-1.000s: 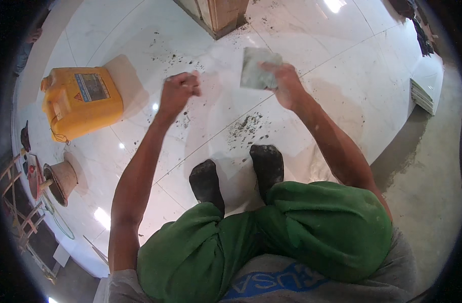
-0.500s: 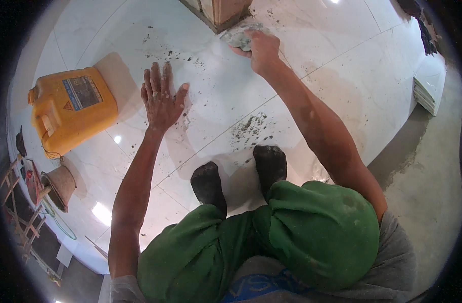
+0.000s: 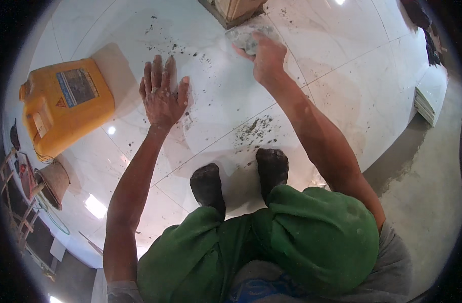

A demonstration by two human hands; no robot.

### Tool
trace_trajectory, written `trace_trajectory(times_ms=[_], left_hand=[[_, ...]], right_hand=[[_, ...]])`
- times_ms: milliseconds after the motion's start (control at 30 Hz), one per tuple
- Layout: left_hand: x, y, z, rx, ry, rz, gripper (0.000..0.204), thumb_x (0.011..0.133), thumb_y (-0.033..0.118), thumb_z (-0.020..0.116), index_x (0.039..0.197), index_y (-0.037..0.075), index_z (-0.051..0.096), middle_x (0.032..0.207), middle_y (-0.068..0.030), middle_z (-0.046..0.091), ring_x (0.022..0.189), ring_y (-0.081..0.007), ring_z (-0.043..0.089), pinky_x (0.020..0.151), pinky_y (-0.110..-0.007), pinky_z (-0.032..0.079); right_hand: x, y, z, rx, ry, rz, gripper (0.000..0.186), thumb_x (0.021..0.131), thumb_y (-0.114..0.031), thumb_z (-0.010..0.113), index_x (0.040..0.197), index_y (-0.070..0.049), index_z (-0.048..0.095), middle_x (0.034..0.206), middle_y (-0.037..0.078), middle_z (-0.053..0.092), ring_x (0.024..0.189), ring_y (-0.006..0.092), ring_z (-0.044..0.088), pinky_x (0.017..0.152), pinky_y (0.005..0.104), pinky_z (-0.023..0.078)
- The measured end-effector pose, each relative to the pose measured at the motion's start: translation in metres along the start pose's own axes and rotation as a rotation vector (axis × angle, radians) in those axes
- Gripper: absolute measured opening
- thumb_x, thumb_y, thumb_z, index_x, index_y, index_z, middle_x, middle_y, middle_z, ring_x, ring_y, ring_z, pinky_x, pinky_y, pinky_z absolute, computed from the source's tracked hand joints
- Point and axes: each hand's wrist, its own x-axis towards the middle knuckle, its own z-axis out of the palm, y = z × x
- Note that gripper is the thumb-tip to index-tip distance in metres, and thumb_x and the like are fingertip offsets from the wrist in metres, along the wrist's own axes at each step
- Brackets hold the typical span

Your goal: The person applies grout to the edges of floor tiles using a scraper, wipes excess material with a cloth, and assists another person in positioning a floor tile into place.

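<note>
My left hand (image 3: 165, 98) lies flat on the white tiled floor (image 3: 221, 96), fingers stretched out and dusty with pale residue. At the far middle, my right hand (image 3: 270, 56) presses a crumpled greyish-white wad (image 3: 251, 39), which looks like a cloth or thin plastic, against the tiles. Its exact kind cannot be made out. The wad is close to the lower corner of a tile-clad pillar (image 3: 236, 9). Dark crumbs (image 3: 256, 130) are scattered between my hands and in front of my feet.
A yellow jerrycan (image 3: 69, 106) stands at the left, with a dirty bucket (image 3: 54, 184) tipped on its side below it. Stacked tiles (image 3: 431, 96) sit at the right, beside bare concrete (image 3: 428, 202). My dark-socked feet (image 3: 271, 171) are on the tiles.
My right hand and the wad have shifted slightly toward me relative to the pillar. My left hand stays in place on the floor. The whole view has moved a little.
</note>
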Motion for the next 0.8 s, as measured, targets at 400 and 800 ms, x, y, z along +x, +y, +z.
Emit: trace_trajectory(times_ms=[400, 800], left_hand=[[-0.005, 0.002, -0.001, 0.059, -0.031, -0.023, 0.065, 0.109, 0.053, 0.054, 0.164, 0.019, 0.051, 0.171, -0.0155, 0.043, 0.159, -0.0411, 0.037, 0.128, -0.058, 0.029], [-0.004, -0.009, 0.003, 0.030, 0.019, -0.017, 0.053, 0.113, 0.041, 0.048, 0.163, 0.023, 0.052, 0.171, -0.0123, 0.045, 0.158, -0.0386, 0.040, 0.128, -0.057, 0.030]], right_hand=[[-0.018, 0.009, -0.002, -0.014, 0.033, 0.085, 0.034, 0.103, -0.008, 0.067, 0.127, 0.013, 0.055, 0.128, 0.023, 0.063, 0.103, 0.0317, 0.072, 0.078, 0.0457, 0.074], [-0.060, 0.006, -0.020, -0.152, -0.197, 0.234, 0.026, 0.105, -0.013, 0.066, 0.117, 0.011, 0.064, 0.116, 0.021, 0.070, 0.095, 0.0328, 0.075, 0.079, 0.0442, 0.073]])
